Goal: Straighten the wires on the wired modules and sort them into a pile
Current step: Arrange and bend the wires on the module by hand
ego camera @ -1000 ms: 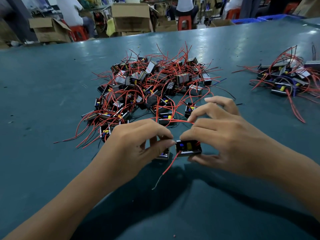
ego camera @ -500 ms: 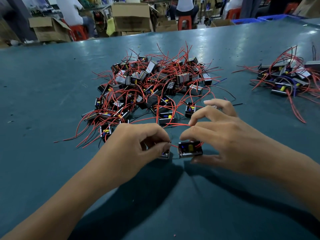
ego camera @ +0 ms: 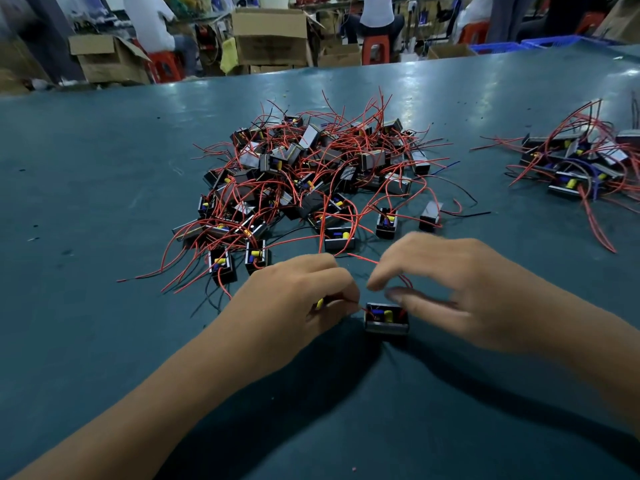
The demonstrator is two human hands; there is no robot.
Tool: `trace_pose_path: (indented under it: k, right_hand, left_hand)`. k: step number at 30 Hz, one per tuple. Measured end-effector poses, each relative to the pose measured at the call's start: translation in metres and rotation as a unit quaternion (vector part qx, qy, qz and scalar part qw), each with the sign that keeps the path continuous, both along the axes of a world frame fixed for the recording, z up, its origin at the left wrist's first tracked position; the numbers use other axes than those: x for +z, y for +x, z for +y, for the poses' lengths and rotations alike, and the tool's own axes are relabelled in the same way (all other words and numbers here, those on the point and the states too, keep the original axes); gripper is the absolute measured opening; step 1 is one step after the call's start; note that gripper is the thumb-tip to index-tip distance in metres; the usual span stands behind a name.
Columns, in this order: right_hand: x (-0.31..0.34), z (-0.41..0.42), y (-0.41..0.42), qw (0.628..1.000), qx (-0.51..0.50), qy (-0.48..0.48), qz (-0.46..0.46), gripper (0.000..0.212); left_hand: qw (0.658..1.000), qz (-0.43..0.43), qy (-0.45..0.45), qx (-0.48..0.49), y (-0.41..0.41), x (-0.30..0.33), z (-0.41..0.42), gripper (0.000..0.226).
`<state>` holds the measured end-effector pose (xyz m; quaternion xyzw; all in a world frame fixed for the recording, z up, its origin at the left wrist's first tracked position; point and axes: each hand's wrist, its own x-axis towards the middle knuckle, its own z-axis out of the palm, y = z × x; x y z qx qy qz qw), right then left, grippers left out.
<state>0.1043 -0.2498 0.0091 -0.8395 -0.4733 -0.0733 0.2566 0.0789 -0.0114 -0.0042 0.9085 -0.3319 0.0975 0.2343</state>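
A small black wired module (ego camera: pixel 386 318) with yellow and blue parts lies on the green table (ego camera: pixel 104 202) between my hands. My left hand (ego camera: pixel 298 299) pinches a short red wire at the module's left side. A second module, showing only a yellow part (ego camera: pixel 320 302), sits under its fingers. My right hand (ego camera: pixel 467 292) is blurred, with its thumb just above the module. Its fingers close around a long red wire (ego camera: pixel 403 280) that loops up from the module. The tangled heap of modules (ego camera: pixel 311 174) lies beyond my hands.
A smaller pile of modules with red wires (ego camera: pixel 581 161) lies at the table's far right. Loose modules (ego camera: pixel 386 221) sit at the heap's near edge. Cardboard boxes (ego camera: pixel 270 36), red stools and seated people are beyond the table's far edge.
The module has shifted slightly right and now rests on the table. My right thumb has lifted off it. The short red wire that trailed toward me is now pulled left by my left hand.
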Motion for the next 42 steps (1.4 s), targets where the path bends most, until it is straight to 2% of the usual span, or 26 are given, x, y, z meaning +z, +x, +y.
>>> trace_pose_path:
  k: [4, 7, 10, 12, 16, 20, 25, 29, 33, 36, 42]
  right_hand:
    - [-0.003, 0.004, -0.003, 0.996, 0.041, -0.024, 0.07, 0.017]
    - [-0.001, 0.005, -0.005, 0.994, 0.037, 0.0, 0.107, 0.018]
    - [-0.004, 0.012, -0.008, 0.983, -0.03, 0.078, 0.162, 0.015]
    - [-0.01, 0.019, -0.009, 0.976, -0.074, 0.113, 0.17, 0.003]
    - [-0.018, 0.027, -0.012, 0.973, -0.118, 0.106, 0.166, 0.017]
    - [-0.018, 0.028, -0.013, 0.979, -0.138, 0.066, 0.132, 0.011]
    - [-0.016, 0.02, -0.013, 0.979, -0.179, -0.006, 0.098, 0.009]
    - [-0.016, 0.017, -0.011, 0.976, -0.192, -0.022, 0.096, 0.012]
    - [-0.02, 0.02, -0.011, 0.977, -0.193, -0.027, 0.081, 0.01]
    - [-0.022, 0.02, -0.009, 0.977, -0.195, -0.032, 0.078, 0.009]
    - [-0.024, 0.02, -0.009, 0.976, -0.203, -0.007, 0.081, 0.009]
  left_hand:
    - [0.999, 0.024, -0.038, -0.006, 0.003, 0.001, 0.004, 0.013]
    - [0.995, 0.053, -0.084, 0.0, 0.004, 0.001, 0.006, 0.02]
    - [0.978, 0.133, -0.159, 0.0, 0.004, 0.0, 0.003, 0.025]
    - [0.965, 0.173, -0.197, -0.004, 0.004, -0.001, 0.001, 0.026]
    - [0.943, 0.213, -0.256, 0.013, 0.006, -0.005, 0.002, 0.023]
    - [0.927, 0.217, -0.305, 0.025, 0.009, -0.005, 0.002, 0.023]
    - [0.914, 0.135, -0.374, 0.083, 0.018, 0.005, 0.017, 0.011]
    - [0.926, 0.128, -0.342, 0.096, 0.019, 0.01, 0.026, 0.01]
    - [0.954, 0.151, -0.246, 0.085, 0.014, 0.003, 0.02, 0.013]
    - [0.967, 0.125, -0.194, 0.106, 0.011, -0.006, 0.012, 0.011]
    - [0.966, 0.125, -0.173, 0.144, 0.012, -0.018, -0.001, 0.013]
